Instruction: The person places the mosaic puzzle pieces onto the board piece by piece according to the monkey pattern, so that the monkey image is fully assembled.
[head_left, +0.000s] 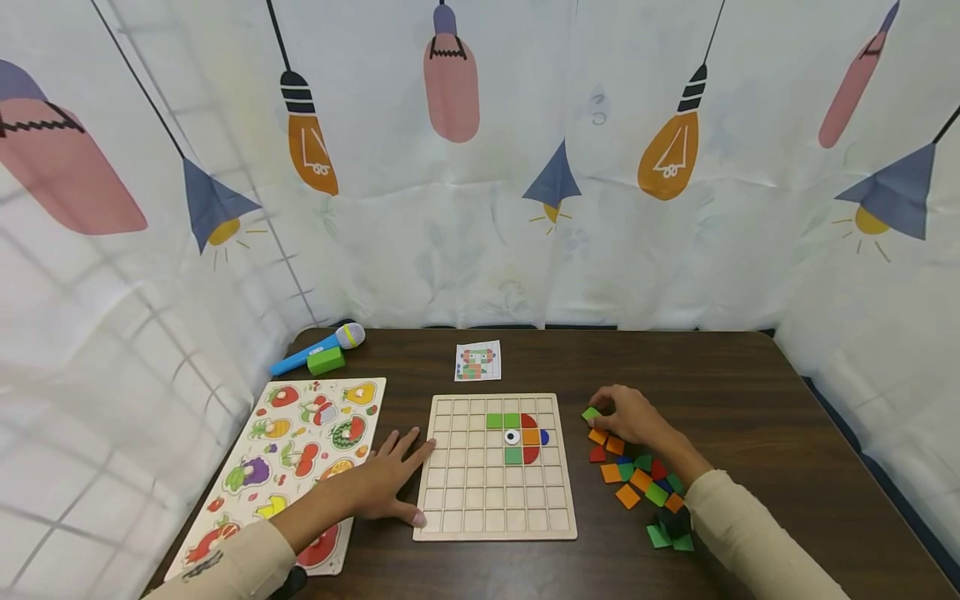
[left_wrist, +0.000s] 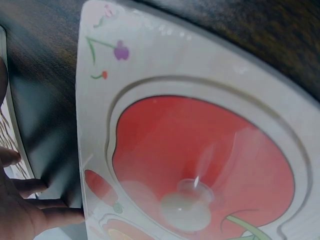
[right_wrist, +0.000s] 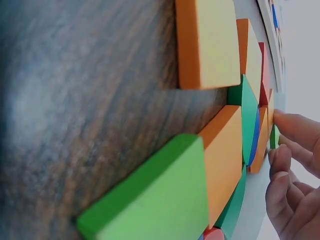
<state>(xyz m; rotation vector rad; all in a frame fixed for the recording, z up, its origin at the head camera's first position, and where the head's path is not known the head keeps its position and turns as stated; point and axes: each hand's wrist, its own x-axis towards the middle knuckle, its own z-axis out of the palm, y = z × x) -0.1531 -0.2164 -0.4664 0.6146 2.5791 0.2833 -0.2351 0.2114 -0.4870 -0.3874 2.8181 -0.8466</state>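
Note:
My right hand (head_left: 632, 415) pinches a light green square tile (head_left: 590, 413) between thumb and fingers, at the far end of a pile of loose tiles. In the right wrist view the fingers (right_wrist: 300, 127) meet around that green piece, behind nearer orange and green tiles. A wooden grid board (head_left: 468, 500) lies in the middle of the table, with green, red and orange pieces, a blue half-round piece (head_left: 544, 437) and an eye tile (head_left: 512, 437) set in its upper right part. Fingers spread, my left hand (head_left: 382, 482) rests along the board's left edge.
A fruit puzzle board (head_left: 255, 433) with knobs lies on the left, partly under the left forearm. Behind it are a toy microphone (head_left: 318, 350) and a green block (head_left: 326, 361). A small pattern card (head_left: 477, 361) lies beyond the grid. Loose tiles (head_left: 641, 480) spread at right.

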